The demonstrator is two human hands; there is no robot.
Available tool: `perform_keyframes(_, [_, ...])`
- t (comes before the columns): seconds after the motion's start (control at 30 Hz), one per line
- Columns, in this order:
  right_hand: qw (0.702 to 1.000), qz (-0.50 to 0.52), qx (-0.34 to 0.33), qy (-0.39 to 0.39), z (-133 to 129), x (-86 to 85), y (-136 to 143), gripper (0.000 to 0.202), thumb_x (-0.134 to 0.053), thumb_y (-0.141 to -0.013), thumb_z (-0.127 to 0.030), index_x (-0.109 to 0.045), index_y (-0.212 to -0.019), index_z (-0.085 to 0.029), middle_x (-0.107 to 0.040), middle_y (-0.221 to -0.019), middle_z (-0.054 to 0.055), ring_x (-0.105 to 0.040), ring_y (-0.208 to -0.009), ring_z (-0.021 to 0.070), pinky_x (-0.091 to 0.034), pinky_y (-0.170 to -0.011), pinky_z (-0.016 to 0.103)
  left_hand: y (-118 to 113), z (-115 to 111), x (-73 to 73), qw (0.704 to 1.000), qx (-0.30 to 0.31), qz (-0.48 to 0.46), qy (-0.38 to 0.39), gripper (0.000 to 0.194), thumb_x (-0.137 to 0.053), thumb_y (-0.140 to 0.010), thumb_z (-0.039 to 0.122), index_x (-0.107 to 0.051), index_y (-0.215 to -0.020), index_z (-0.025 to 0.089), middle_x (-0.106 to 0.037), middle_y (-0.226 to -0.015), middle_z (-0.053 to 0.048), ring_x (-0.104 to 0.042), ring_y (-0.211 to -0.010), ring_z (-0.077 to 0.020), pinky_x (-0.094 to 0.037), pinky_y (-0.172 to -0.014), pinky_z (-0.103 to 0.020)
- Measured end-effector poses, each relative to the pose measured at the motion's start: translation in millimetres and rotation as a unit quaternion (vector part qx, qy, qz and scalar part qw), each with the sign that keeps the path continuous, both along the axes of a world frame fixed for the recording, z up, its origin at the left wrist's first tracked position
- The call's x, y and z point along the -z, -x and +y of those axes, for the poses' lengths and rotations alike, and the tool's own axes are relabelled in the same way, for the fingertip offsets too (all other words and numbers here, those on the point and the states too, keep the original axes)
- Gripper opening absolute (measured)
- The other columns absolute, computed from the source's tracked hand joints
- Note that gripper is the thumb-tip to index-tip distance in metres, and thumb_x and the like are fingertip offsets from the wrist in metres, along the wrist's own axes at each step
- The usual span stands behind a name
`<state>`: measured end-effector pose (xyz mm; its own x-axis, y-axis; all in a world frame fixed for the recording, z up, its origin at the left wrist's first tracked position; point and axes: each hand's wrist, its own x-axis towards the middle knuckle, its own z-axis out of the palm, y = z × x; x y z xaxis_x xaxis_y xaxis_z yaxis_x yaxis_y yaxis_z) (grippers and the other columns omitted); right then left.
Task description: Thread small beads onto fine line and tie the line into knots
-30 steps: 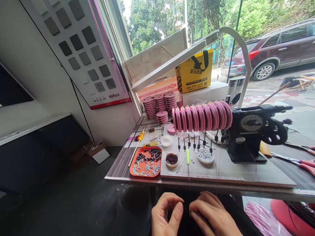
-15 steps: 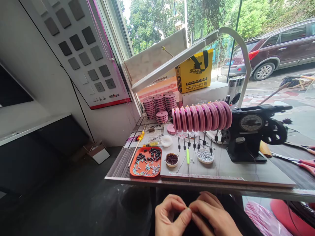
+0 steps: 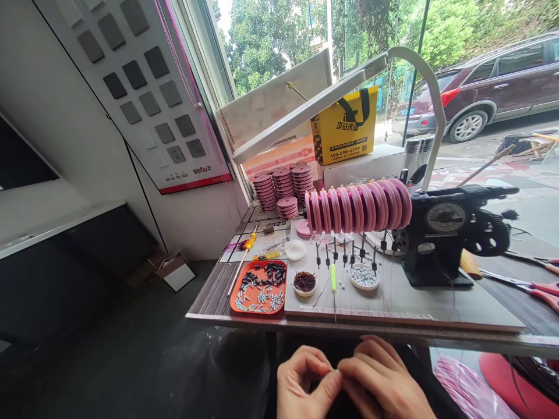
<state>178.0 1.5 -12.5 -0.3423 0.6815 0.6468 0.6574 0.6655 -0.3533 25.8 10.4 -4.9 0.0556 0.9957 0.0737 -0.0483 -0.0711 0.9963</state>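
Below the table's front edge, my left hand point(image 3: 305, 384) is closed, thumb and forefinger pinched together. Its fingertips meet those of my right hand point(image 3: 382, 378), which is also closed in a pinch. Whatever lies between the fingertips is too small to make out. Above them on a pale board point(image 3: 410, 311) lies a green-handled needle tool point(image 3: 333, 278). A small dish of dark short pieces point(image 3: 304, 283) and a dish of grey-white beads point(image 3: 364, 277) stand beside it. Black stoppers on thin stems point(image 3: 345, 256) hang in a row under pink spools point(image 3: 358, 206).
An orange tray point(image 3: 258, 312) of small black and silvery parts sits left of the board. A black hand-cranked winder point(image 3: 441, 238) carries the spools. Stacked pink spools point(image 3: 283, 186), a yellow bag point(image 3: 345, 128) and a white lamp arm point(image 3: 314, 110) stand behind. Scissors point(image 3: 533, 288) lie right.
Both hands have shifted very slightly to the right, and the right hand's fingers are raised a little. The fingertips stay together. Things on the table have not moved.
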Motion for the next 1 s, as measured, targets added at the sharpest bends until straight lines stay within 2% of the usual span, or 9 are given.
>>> perform_keyframes(0.13, [1.0,-0.008,0.001,-0.011,0,1.1,-2,0.013,-0.053,-0.086,-0.014,-0.053,-0.076,-0.023,-0.056,-0.058,-0.004,-0.056,-0.059,0.0138,-0.046,-0.069,0.027,21,3,-13.7,0.978,0.08,0.19,-0.028,0.015,-0.074,-0.062,0.026,-0.07,-0.073,0.017,-0.064,-0.072,-0.004,-0.055,-0.068,-0.0184,-0.044,-0.064,-0.027])
perform_keyframes(0.23, [1.0,0.013,0.005,-0.006,-2,2.8,-1,0.015,-0.051,-0.085,-0.012,-0.054,-0.077,-0.024,-0.056,-0.06,-0.005,-0.054,-0.061,0.0135,-0.043,-0.071,0.026,32,1,-25.3,0.944,0.103,0.292,-0.114,0.015,-0.067,-0.067,0.016,-0.069,-0.083,0.019,-0.066,-0.082,-0.006,-0.06,-0.077,-0.0201,-0.047,-0.07,-0.029])
perform_keyframes(0.3, [1.0,0.02,0.006,-0.008,-2,5.4,2,0.017,-0.049,-0.086,-0.011,-0.055,-0.076,-0.024,-0.056,-0.061,-0.005,-0.053,-0.063,0.0134,-0.041,-0.074,0.026,33,-1,-28.7,0.924,0.089,0.329,-0.172,0.013,-0.063,-0.071,0.014,-0.068,-0.081,0.02,-0.064,-0.082,-0.005,-0.061,-0.077,-0.0196,-0.048,-0.07,-0.029])
perform_keyframes(0.43, [0.993,0.097,0.048,-0.048,-1,16.3,13,0.033,-0.034,-0.096,-0.021,-0.053,-0.069,-0.023,-0.052,-0.054,-0.004,-0.047,-0.059,0.0145,-0.036,-0.079,0.031,28,-6,-25.8,0.893,0.038,0.369,-0.256,0.01,-0.061,-0.074,0.013,-0.065,-0.076,0.022,-0.062,-0.076,-0.002,-0.06,-0.073,-0.0187,-0.048,-0.066,-0.029])
perform_keyframes(0.57, [0.989,0.123,0.06,-0.052,0,23.7,20,0.038,-0.029,-0.097,-0.024,-0.052,-0.067,-0.023,-0.049,-0.052,-0.003,-0.044,-0.058,0.0154,-0.035,-0.08,0.032,25,-7,-22.4,0.875,0.03,0.389,-0.288,0.011,-0.06,-0.074,0.011,-0.061,-0.073,0.022,-0.061,-0.075,-0.001,-0.059,-0.072,-0.0178,-0.047,-0.065,-0.029])
perform_keyframes(0.8, [0.996,0.076,0.043,-0.003,-5,9.5,11,0.025,-0.038,-0.092,-0.016,-0.051,-0.072,-0.023,-0.054,-0.061,-0.004,-0.049,-0.063,0.0147,-0.035,-0.082,0.03,24,-5,-19.5,0.853,0.006,0.408,-0.325,0.016,-0.055,-0.072,0.006,-0.056,-0.072,0.022,-0.061,-0.074,-0.001,-0.057,-0.07,-0.0177,-0.047,-0.063,-0.03])
perform_keyframes(0.93, [0.999,0.025,0.037,-0.014,-6,1.8,2,0.021,-0.043,-0.088,-0.012,-0.052,-0.074,-0.024,-0.055,-0.061,-0.004,-0.051,-0.064,0.015,-0.037,-0.081,0.03,25,-4,-21.7,0.845,-0.034,0.415,-0.337,0.019,-0.049,-0.07,0.004,-0.052,-0.071,0.022,-0.06,-0.074,-0.001,-0.057,-0.071,-0.0181,-0.047,-0.063,-0.03])
perform_keyframes(1.0, [0.999,0.01,0.03,-0.015,-5,1.0,1,0.019,-0.046,-0.086,-0.012,-0.052,-0.074,-0.024,-0.055,-0.061,-0.004,-0.052,-0.064,0.0149,-0.038,-0.078,0.029,26,-4,-24.0,0.845,-0.028,0.419,-0.331,0.018,-0.05,-0.071,0.005,-0.053,-0.073,0.022,-0.061,-0.078,-0.002,-0.058,-0.074,-0.0185,-0.048,-0.065,-0.03])
